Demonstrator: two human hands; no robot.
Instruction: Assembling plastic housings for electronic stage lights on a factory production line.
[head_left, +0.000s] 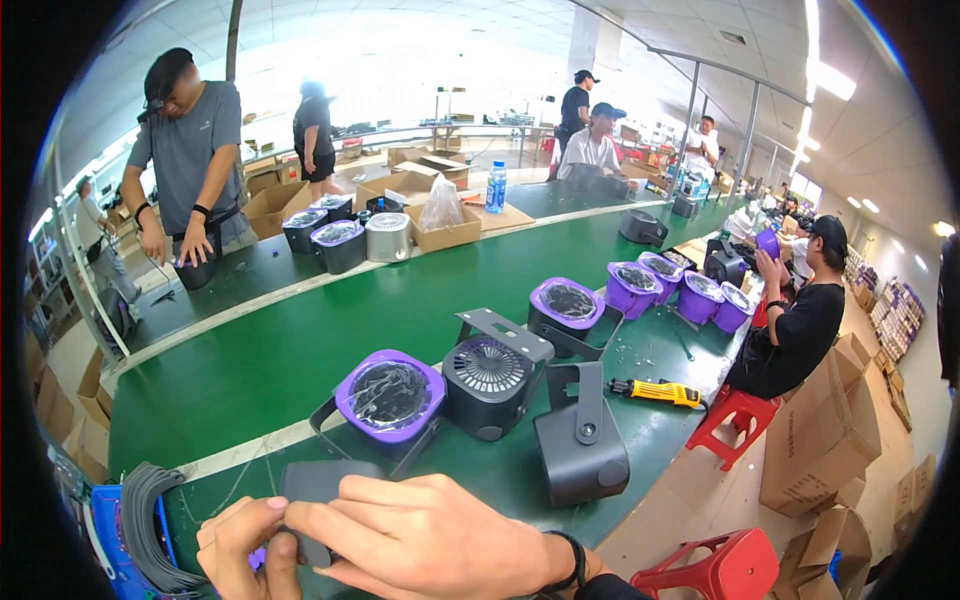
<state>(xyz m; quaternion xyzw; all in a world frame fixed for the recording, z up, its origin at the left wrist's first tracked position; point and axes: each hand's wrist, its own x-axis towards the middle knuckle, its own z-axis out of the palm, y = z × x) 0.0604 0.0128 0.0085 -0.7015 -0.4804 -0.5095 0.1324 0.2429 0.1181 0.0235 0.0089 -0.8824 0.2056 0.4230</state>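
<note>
Pinching a dark part [316,552], both hands [430,530] sit outside the open belt's [230,385] pale edge [245,452].

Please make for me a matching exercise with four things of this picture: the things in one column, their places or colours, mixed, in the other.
1. power tool
2. nearest stool
3. bundle of grey strands
4. dark part

a. red
b. at the fingers of the left hand and right hand
c. yellow and black
d. at the blue bin, lower left

Pairs: 1-c; 2-a; 3-d; 4-b
</note>
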